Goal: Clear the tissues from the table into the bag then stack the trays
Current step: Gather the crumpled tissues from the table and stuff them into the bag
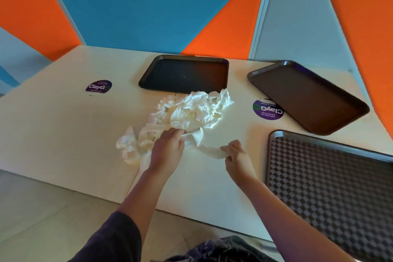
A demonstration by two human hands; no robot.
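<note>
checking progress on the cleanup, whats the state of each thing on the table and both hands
tissues: crumpled, loose pile on the table, none bagged yet
left hand: gripping tissue at the pile's near edge
right hand: pinching a tissue strip
black tray: flat, empty, unstacked
brown tray: flat, empty, unstacked
checkered tray: flat, empty, unstacked

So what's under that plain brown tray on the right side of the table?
The brown tray lies on the table, and its near left corner overlaps a purple ClayGo sticker. Whatever else lies beneath the tray is covered.
</note>
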